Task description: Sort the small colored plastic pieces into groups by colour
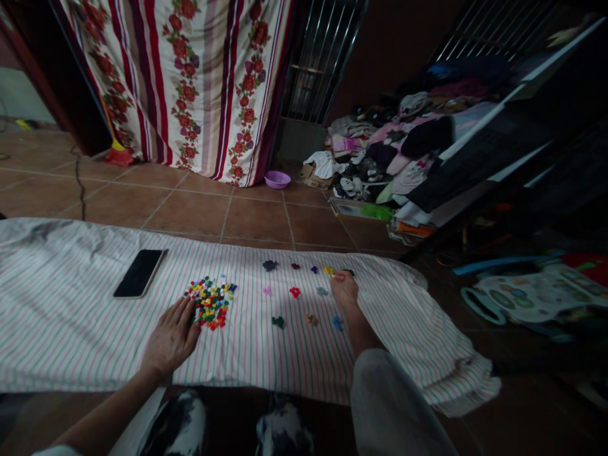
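A loose spread of small multicoloured pieces [212, 303], like beads or tiny cubes, lies on the striped cloth [85, 342]. My left hand [173, 332] rests flat at its left edge, fingers stretched and touching the nearest pieces. To the right, small piles sorted by colour sit in rough rows, among them dark grey [270, 266], red [295, 292], green [278, 322], tan [311, 320] and blue [337, 323]. My right hand [345, 290] is pinched beside the yellow pile [329, 270]; whatever its fingertips hold is too small to make out. A black pile [349, 272] shows partly behind that hand.
A phone [139, 273] lies on the cloth at the left. Beyond the cloth's far edge are a tiled floor, a purple basin [277, 180], a red broom [118, 154] and a floral curtain [190, 88]. Clothes [380, 145] are heaped at the back right.
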Action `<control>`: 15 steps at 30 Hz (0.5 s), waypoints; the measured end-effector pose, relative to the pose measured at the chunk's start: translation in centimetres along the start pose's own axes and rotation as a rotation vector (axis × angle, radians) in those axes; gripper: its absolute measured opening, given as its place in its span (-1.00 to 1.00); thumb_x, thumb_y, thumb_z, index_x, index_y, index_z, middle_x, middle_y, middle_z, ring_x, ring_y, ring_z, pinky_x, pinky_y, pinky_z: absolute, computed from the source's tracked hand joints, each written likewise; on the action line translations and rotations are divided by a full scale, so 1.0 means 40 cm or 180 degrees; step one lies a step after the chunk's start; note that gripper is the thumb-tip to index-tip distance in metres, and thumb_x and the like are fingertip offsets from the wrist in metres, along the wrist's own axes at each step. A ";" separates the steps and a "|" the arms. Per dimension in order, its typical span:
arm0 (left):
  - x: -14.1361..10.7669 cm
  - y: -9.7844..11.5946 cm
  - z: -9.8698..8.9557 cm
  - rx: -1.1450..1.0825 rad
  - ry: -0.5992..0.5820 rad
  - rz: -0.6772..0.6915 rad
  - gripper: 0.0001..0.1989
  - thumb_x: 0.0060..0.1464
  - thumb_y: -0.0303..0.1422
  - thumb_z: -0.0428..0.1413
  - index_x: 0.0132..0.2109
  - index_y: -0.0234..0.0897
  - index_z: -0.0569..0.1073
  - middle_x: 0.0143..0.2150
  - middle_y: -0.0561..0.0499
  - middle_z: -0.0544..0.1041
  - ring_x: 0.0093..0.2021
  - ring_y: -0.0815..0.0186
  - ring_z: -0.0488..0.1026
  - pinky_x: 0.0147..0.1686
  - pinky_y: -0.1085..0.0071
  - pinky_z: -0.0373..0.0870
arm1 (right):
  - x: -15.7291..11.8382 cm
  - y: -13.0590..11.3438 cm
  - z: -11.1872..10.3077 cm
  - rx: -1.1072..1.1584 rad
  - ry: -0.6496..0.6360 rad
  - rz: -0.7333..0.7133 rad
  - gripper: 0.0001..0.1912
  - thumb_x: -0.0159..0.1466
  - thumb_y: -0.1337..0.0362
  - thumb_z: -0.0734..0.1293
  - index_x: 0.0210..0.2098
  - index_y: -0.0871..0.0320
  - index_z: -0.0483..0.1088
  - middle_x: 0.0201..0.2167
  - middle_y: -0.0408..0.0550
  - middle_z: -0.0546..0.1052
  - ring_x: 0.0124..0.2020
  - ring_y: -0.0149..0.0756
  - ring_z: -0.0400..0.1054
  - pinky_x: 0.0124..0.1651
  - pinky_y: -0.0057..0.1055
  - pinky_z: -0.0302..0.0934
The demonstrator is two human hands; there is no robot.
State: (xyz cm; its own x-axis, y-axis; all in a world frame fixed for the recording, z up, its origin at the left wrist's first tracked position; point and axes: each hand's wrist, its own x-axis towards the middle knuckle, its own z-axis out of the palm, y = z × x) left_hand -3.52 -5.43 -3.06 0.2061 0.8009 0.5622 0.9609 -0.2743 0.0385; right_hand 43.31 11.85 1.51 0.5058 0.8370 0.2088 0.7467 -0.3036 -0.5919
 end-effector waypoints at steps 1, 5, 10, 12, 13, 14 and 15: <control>0.000 0.000 0.000 0.0001 -0.0015 -0.0003 -0.46 0.22 -0.22 -0.09 0.26 -0.44 0.21 0.19 -0.32 0.40 0.24 0.03 0.30 0.14 0.09 0.33 | 0.005 0.000 0.004 -0.0023 -0.0037 0.0058 -0.79 0.06 0.41 0.29 -0.30 0.13 0.46 -0.43 -0.08 0.56 -0.35 -0.29 0.46 -0.27 -0.47 0.27; 0.001 0.000 -0.005 0.0031 -0.0058 0.0025 -0.45 0.23 -0.20 -0.09 0.25 -0.44 0.21 0.19 -0.31 0.40 0.24 0.03 0.30 0.15 0.10 0.33 | 0.018 0.000 0.019 -0.0044 -0.0175 0.0172 -0.84 0.09 0.42 0.31 -0.33 0.17 0.47 -0.38 -0.04 0.57 -0.30 -0.27 0.46 -0.19 -0.44 0.27; 0.005 0.003 -0.011 0.0103 0.0022 0.0082 -0.46 0.23 -0.22 -0.09 0.24 -0.48 0.22 0.18 -0.33 0.41 0.23 0.03 0.32 0.14 0.12 0.34 | 0.026 0.001 0.030 -0.0093 -0.0195 0.0171 -0.85 0.07 0.44 0.32 -0.36 0.18 0.48 -0.42 -0.07 0.56 -0.31 -0.28 0.45 -0.18 -0.44 0.27; 0.006 0.003 -0.012 0.0054 0.0009 0.0048 -0.45 0.22 -0.21 -0.08 0.26 -0.45 0.21 0.19 -0.32 0.40 0.23 0.03 0.32 0.14 0.10 0.34 | 0.029 0.001 0.033 -0.0103 -0.0187 0.0167 -0.86 0.07 0.44 0.32 -0.37 0.18 0.48 -0.43 -0.06 0.56 -0.33 -0.28 0.45 -0.20 -0.45 0.26; 0.006 0.003 -0.012 0.0019 -0.0003 0.0024 -0.45 0.22 -0.21 -0.08 0.27 -0.43 0.20 0.19 -0.31 0.40 0.23 0.03 0.32 0.14 0.09 0.34 | 0.030 0.002 0.034 -0.0110 -0.0181 0.0165 -0.87 0.07 0.44 0.32 -0.37 0.18 0.48 -0.42 -0.04 0.57 -0.34 -0.28 0.45 -0.21 -0.45 0.26; 0.006 0.003 -0.012 -0.0013 -0.0019 0.0005 -0.44 0.22 -0.21 -0.08 0.27 -0.42 0.19 0.19 -0.31 0.40 0.23 0.03 0.31 0.14 0.08 0.34 | 0.031 0.002 0.035 -0.0118 -0.0175 0.0163 -0.88 0.07 0.43 0.33 -0.38 0.18 0.49 -0.42 -0.03 0.57 -0.34 -0.28 0.44 -0.23 -0.46 0.26; 0.005 0.003 -0.012 -0.0040 -0.0039 -0.0001 -0.44 0.22 -0.21 -0.08 0.28 -0.41 0.18 0.20 -0.30 0.40 0.24 0.03 0.31 0.14 0.07 0.34 | 0.032 0.002 0.036 -0.0126 -0.0169 0.0157 -0.88 0.08 0.43 0.33 -0.39 0.17 0.49 -0.41 -0.02 0.57 -0.34 -0.28 0.44 -0.24 -0.46 0.25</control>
State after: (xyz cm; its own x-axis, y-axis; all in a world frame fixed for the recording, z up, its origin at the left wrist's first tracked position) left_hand -3.46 -5.54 -2.55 0.2079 0.8075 0.5520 0.9586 -0.2805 0.0493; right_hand 43.41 13.56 0.60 0.5197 0.8431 0.1379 0.7383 -0.3621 -0.5690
